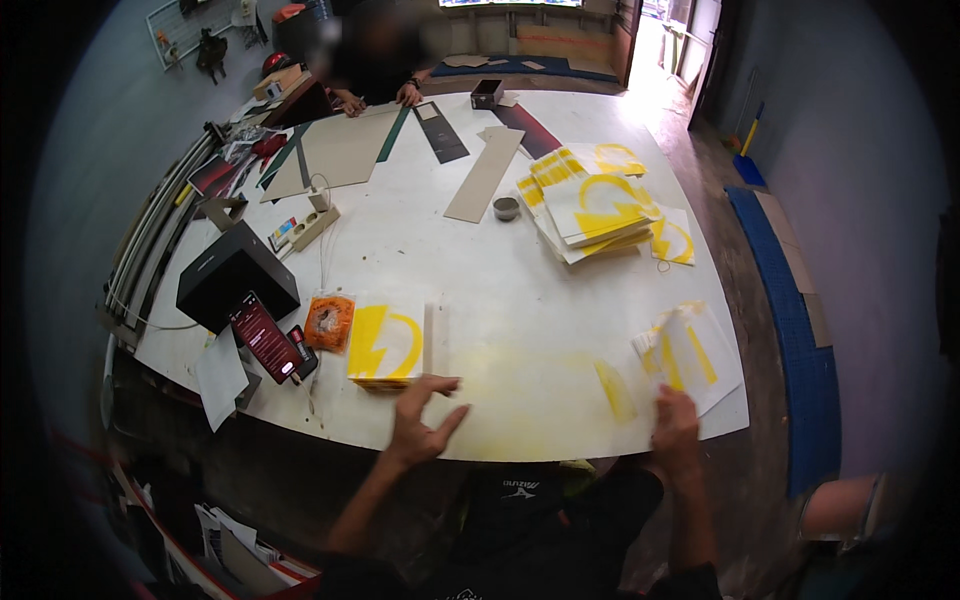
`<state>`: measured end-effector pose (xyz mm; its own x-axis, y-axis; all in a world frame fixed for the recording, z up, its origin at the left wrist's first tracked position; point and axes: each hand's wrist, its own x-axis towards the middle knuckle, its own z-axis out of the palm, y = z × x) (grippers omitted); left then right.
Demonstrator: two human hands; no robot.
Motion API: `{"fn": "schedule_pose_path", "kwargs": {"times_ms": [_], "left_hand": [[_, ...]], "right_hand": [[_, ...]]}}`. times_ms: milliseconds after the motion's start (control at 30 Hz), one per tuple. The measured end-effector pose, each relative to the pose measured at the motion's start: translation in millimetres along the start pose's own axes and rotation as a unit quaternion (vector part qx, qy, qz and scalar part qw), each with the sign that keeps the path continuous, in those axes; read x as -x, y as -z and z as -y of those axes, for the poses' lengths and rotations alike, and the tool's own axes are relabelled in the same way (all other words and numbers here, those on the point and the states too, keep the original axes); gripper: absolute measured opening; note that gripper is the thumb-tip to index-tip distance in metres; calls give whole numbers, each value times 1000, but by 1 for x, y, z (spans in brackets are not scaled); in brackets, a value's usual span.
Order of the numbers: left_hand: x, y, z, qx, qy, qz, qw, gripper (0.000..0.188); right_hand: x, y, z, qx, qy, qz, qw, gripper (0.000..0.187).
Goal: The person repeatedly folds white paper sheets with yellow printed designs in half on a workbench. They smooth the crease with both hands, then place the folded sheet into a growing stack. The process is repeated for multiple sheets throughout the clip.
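Observation:
My left hand (420,420) hovers with spread fingers over the near table edge, just right of a small stack of white sheets printed with yellow shapes (385,345); it holds nothing. My right hand (677,425) grips the lower corner of a white sheet with yellow stripes (690,355), which is blurred and lifted slightly at the table's right front corner. A tall pile of similar yellow-printed sheets (595,205) lies further back on the right.
The white table (480,270) carries a black box (235,275), a phone (265,338), an orange packet (329,322), a power strip (310,228), a small tin (506,208), cardboard strips (485,172). Another person (380,55) sits at the far end. Blue mat (790,320) lies right.

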<state>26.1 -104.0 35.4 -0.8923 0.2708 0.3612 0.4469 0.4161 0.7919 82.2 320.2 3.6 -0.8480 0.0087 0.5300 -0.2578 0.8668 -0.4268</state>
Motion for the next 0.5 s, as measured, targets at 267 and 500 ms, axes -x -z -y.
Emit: {"fn": "schedule_pose_path", "kwargs": {"times_ms": [267, 500], "left_hand": [[12, -95, 46, 410, 241, 89, 875, 60], [34, -91, 40, 438, 317, -85, 837, 28]], "right_hand": [[18, -58, 92, 7, 239, 302, 923, 40], [20, -42, 52, -39, 7, 107, 994, 48]]}}
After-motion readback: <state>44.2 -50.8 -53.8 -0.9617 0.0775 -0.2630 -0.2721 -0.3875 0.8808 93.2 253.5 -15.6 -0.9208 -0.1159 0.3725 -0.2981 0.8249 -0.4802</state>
